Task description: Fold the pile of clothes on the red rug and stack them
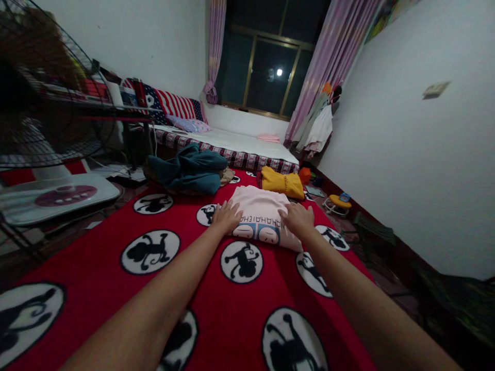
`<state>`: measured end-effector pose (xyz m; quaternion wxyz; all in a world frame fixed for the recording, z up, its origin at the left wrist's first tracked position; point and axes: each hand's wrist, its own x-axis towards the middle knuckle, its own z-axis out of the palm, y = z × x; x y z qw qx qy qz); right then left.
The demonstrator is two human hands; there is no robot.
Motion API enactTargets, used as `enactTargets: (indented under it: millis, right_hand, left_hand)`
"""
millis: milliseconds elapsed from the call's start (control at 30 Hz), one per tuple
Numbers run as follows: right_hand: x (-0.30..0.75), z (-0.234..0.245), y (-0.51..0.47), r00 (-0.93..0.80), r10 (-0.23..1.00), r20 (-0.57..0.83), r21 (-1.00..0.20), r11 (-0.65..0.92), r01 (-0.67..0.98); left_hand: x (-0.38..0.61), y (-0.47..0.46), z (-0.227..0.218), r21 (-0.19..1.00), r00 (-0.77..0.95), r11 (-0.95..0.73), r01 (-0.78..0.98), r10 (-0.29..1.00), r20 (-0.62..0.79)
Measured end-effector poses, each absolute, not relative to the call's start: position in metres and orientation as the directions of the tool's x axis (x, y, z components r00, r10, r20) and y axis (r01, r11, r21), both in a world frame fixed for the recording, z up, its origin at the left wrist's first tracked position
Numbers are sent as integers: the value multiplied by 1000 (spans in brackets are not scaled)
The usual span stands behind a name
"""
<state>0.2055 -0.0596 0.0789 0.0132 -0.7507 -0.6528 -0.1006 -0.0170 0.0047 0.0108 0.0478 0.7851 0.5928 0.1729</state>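
Observation:
A pale pink folded T-shirt [259, 203] lies on a red blanket [216, 319] printed with black monkeys in white circles. Dark lettering and a blue-and-white face print run along its near part, upside down to me. My left hand [227, 216] rests on the shirt's left side with its fingers spread. On the right side, my right hand [298, 219] touches the shirt, fingers also apart. Just beyond it sits a folded yellow garment [282, 182]. A heap of dark teal clothing [187, 170] lies farther left on the blanket.
A large fan [42, 93] stands close at the left, beside a cluttered table [127, 114]. Behind the blanket is a bed [232, 139] below a curtained window. Along the right wall are a small yellow stool [339, 202], a dark folding stool [373, 226] and hanging clothes [319, 126].

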Motion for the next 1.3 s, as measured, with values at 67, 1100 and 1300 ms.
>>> enactTargets:
  millis: [67, 1100, 1300]
  right_hand:
    - [192, 66, -59, 43, 962, 269, 48, -58, 997]
    - [89, 101, 45, 48, 997, 67, -145, -38, 989]
    - [82, 83, 49, 63, 993, 103, -136, -48, 990]
  left_hand:
    - [-18, -1, 12, 275, 180, -260, 925, 941, 286]
    - [5, -77, 43, 347, 177, -394, 851, 837, 518]
    - [9, -70, 32, 661, 5, -401, 634, 857, 516]
